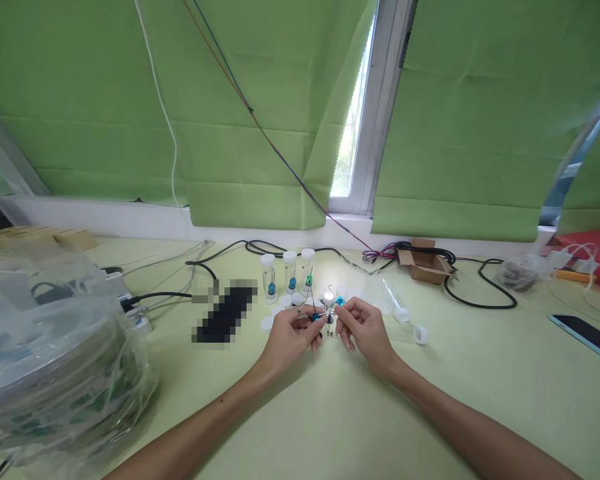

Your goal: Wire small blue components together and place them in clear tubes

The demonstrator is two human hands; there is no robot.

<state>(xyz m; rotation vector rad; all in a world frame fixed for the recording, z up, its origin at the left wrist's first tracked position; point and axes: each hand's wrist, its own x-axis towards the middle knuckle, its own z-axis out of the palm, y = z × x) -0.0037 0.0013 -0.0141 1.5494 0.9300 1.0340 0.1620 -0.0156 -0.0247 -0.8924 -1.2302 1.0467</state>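
Note:
My left hand [293,333] and my right hand [364,328] meet above the pale green table [330,413], both pinched on a small wire piece with blue beads [325,312]. The left fingers grip a blue bead and thin wire; the right fingers pinch the other blue end. Just behind the hands stand three clear tubes with white caps [290,273], each holding a small blue or green piece. Several loose white caps [280,308] lie beside them.
An empty clear tube [395,300] and a white cap [421,335] lie to the right. A small cardboard box [424,261], black cables [480,293], a power strip [130,310], plastic-wrapped stacks [45,360] at left and a phone [587,337] at right.

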